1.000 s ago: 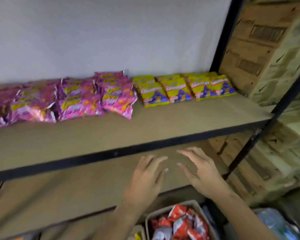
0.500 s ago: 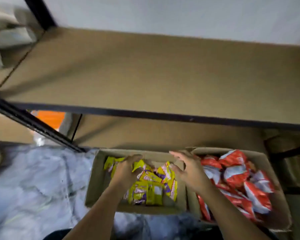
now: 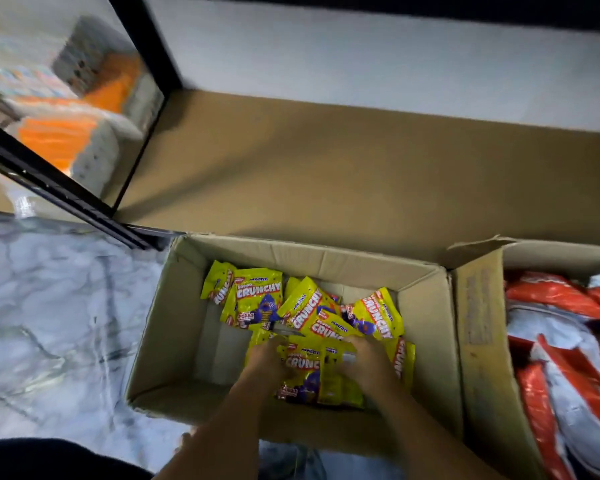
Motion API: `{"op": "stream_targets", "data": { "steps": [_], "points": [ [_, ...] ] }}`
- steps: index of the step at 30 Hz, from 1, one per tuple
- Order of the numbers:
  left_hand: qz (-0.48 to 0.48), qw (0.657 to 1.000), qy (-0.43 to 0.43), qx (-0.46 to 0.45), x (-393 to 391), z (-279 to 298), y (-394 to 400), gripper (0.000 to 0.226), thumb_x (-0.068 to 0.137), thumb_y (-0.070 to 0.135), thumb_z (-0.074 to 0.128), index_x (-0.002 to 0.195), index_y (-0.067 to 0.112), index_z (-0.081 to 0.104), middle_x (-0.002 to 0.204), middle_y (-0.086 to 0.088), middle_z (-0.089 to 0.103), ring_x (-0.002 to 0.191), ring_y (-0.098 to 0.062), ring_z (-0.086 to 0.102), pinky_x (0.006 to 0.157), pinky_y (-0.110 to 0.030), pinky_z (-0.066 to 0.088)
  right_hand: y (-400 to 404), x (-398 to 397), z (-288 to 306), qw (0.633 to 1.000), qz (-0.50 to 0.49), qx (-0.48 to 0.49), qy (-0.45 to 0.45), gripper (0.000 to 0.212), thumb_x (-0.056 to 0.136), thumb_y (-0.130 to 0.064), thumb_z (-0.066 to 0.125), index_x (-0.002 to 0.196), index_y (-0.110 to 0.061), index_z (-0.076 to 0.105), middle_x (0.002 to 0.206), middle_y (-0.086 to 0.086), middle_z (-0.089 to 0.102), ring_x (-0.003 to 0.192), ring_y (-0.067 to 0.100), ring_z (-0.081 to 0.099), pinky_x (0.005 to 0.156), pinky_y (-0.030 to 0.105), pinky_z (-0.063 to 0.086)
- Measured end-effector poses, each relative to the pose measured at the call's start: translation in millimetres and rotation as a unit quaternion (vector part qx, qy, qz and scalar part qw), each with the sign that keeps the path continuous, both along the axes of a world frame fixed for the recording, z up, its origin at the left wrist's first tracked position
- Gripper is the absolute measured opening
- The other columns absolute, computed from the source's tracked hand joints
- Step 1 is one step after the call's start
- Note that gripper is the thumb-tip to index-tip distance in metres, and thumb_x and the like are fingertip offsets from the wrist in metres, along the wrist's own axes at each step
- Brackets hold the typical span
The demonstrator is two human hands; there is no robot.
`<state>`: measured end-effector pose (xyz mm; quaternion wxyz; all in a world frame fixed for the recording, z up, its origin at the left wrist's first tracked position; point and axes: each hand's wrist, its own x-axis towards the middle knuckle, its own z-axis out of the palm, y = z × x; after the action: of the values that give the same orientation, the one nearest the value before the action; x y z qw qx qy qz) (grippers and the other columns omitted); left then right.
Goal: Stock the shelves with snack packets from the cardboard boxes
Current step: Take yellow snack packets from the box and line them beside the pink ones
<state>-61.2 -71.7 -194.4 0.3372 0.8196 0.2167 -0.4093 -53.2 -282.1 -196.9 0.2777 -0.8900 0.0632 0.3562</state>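
Head view: our left hand (image 3: 265, 358) and right hand (image 3: 368, 362) clasp yellow crinkly snack packets (image 3: 309, 370) inside the open brown cardboard box (image 3: 326, 258); the bare brown shelf board (image 3: 361, 174) still awaits stock.

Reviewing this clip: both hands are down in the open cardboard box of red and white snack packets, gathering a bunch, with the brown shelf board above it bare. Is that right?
Not quite. The head view shows the left hand and right hand gripping packets in the open cardboard box of yellow snack packets; the red and white snack packets lie untouched in the neighbouring box. The brown shelf board is bare.
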Motion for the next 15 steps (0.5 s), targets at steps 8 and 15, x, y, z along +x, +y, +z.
{"op": "stream_targets", "data": {
  "steps": [8, 15],
  "points": [
    [-0.022, 0.999, -0.030, 0.028, -14.6, -32.4, -29.3, 0.061, 0.087, 0.022, 0.072, 0.137, 0.035, 0.041, 0.130, -0.009, 0.055, 0.118, -0.028, 0.058, 0.091, -0.037, 0.055, 36.4, -19.0, -22.5, 0.990, 0.033, -0.122, 0.056, 0.108, 0.080, -0.059, 0.071, 0.156, -0.015, 0.008, 0.161, 0.019, 0.007, 0.148, 0.042, 0.008, 0.119, 0.052, 0.021],
    [0.014, 0.994, -0.105, -0.029, -9.0, -11.1, -23.6, 0.044, 0.089, 0.007, 0.068, 0.124, 0.031, 0.057, 0.109, 0.003, 0.062, 0.095, -0.013, 0.060, 0.073, -0.022, 0.054, 24.1, -21.4, 0.4, 0.997, -0.003, -0.063, -0.046, 0.079, 0.093, -0.012, 0.061, 0.156, -0.025, 0.016, 0.146, 0.008, 0.048, 0.132, 0.026, 0.048, 0.106, 0.037, 0.044]
  ]
}}
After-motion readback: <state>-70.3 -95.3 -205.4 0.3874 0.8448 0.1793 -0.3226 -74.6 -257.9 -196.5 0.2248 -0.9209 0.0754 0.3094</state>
